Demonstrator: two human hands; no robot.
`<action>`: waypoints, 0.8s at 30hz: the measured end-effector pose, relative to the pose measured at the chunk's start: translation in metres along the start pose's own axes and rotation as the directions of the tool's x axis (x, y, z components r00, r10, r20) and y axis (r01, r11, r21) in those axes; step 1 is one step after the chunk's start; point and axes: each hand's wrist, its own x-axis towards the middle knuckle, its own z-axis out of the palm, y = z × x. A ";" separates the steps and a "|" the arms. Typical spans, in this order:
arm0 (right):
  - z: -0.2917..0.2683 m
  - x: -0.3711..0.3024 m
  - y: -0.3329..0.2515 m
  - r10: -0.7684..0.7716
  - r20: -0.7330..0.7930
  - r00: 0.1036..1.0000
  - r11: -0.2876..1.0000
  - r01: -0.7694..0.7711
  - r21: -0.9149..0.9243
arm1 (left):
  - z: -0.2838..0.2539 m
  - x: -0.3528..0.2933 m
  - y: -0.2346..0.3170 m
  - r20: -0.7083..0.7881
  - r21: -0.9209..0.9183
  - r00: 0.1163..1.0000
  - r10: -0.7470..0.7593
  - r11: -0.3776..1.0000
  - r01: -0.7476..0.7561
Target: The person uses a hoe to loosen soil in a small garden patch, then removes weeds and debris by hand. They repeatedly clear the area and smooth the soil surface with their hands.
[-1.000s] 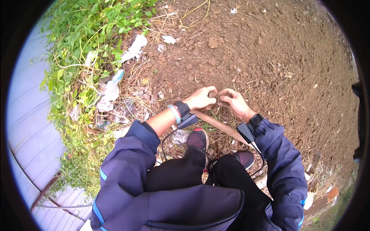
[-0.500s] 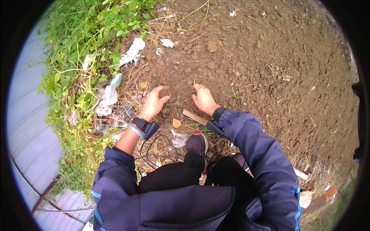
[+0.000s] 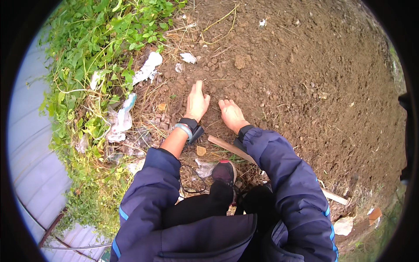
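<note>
The dark fisheye rim is cutting off the pale ribbed panel (image 3: 35,131) at the left, and the navy right sleeve (image 3: 279,150) is covering part of a straight, light-brown wooden stick (image 3: 230,149), whose near end is showing just below the right hand (image 3: 232,115). A second pale wooden length (image 3: 335,196) is emerging beyond that sleeve; whether both are belonging to one piece is hard to tell. The dark shoe with a red toe (image 3: 223,171) is standing in view, while the trousers and sleeve are mostly hiding the other foot. Both bare hands are hanging palm-down over the crumbly brown soil (image 3: 279,78), near each other but apart. The left hand (image 3: 198,103) is pointing forward, its fingers lying close together and partly bent; the right is angling inward, its fingers curling downward. Their undersides are facing away — one cannot tell whether either is grasping anything, or whether the fingertips are touching the soil, which is spreading beneath and ahead of them.
</note>
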 end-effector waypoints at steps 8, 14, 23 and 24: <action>-0.025 -0.017 0.018 -0.016 0.034 0.999 0.999 0.015 0.036 | -0.003 0.021 0.000 -0.030 0.232 0.999 0.009 0.973 -0.001; -0.029 -0.024 0.033 0.189 0.001 0.982 0.792 -0.154 0.591 | 0.019 0.037 0.004 -0.002 -0.053 1.000 -0.026 0.998 0.026; -0.060 -0.038 0.112 0.754 -0.290 0.589 0.606 -0.455 0.652 | 0.052 0.103 0.021 0.002 -0.120 0.983 -0.186 0.975 0.185; -0.061 -0.034 0.118 0.739 -0.359 0.571 0.650 -0.462 0.603 | 0.054 0.106 0.023 0.018 -0.058 0.982 -0.186 0.981 0.186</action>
